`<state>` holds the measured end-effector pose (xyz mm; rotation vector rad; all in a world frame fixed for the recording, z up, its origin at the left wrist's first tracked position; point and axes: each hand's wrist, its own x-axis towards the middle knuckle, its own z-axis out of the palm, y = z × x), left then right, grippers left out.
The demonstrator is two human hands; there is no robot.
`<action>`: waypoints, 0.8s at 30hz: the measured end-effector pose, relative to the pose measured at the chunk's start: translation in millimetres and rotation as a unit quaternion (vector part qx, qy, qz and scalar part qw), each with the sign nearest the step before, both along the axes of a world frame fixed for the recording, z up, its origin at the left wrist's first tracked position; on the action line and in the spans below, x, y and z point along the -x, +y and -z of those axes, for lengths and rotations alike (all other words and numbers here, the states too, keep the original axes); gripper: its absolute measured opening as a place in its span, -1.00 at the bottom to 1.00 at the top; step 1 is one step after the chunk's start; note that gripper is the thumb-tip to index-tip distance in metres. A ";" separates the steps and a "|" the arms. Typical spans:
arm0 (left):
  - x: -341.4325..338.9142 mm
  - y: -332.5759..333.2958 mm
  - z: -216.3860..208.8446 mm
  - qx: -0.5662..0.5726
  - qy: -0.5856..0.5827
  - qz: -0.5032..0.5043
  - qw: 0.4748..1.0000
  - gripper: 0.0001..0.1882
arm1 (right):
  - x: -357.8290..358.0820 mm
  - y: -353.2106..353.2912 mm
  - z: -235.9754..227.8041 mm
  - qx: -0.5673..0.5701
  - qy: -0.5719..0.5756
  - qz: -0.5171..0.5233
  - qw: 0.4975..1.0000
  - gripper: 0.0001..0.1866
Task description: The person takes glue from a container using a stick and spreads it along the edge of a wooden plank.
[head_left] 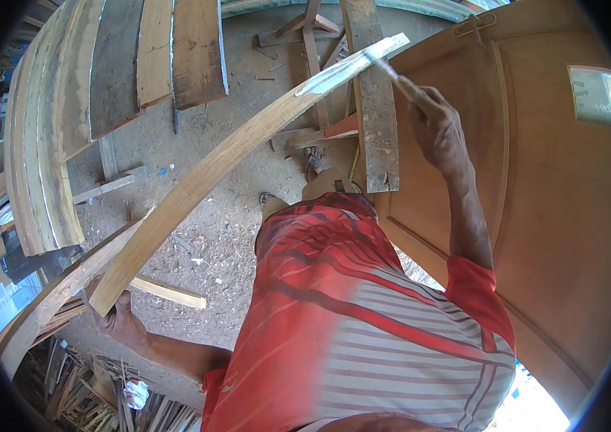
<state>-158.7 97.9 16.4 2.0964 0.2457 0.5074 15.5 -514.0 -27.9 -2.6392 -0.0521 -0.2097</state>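
Observation:
A long wooden board point(201, 169) runs slantwise from lower left to upper right. My left hand point(120, 317) is closed around its near end. White paste or glue point(341, 72) coats the far end. My right hand point(436, 129) grips a brush point(406, 86) by its wooden handle, and the pale tip touches the white coating. Beneath the coated end lies a worn plank point(377, 122); whether the board rests on it I cannot tell.
Several boards with white-coated edges point(154, 54) lie side by side at upper left. A large brown panelled door point(536, 187) stands along the right. Scrap wood point(97, 389) is heaped at lower left. An offcut point(169, 293) lies on the littered floor point(226, 245).

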 end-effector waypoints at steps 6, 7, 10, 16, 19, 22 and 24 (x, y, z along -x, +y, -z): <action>0.5 -0.9 -0.3 -0.037 0.009 0.028 0.999 -0.34 | -28.8 -31.3 14.4 -0.007 -0.058 0.041 0.997 -0.60; -2.3 -8.5 -2.1 -0.038 0.007 0.031 0.999 -0.34 | -34.1 -40.7 21.5 -0.001 -0.023 0.046 0.999 -0.60; -9.5 -26.3 -6.3 -0.023 -0.005 -0.008 1.000 -0.47 | -35.0 -38.5 22.9 -0.016 0.006 0.031 0.999 -0.59; -17.7 -29.7 -13.2 -0.013 -0.001 0.002 1.000 -0.43 | -2.3 11.8 -3.0 -0.056 0.009 -0.028 0.998 -0.57; -17.8 -26.0 -10.2 -0.025 -0.005 0.007 1.000 -0.42 | 19.6 48.0 -19.8 -0.083 0.044 -0.039 0.995 -0.58; -17.6 -20.5 -2.3 -0.003 0.000 0.009 1.000 -0.42 | 18.7 48.1 -19.3 -0.114 0.002 -0.077 0.990 -0.60; -16.2 -18.7 -1.3 -0.007 -0.001 0.006 1.000 -0.43 | 6.2 30.8 -8.1 -0.130 -0.041 -0.097 0.986 -0.61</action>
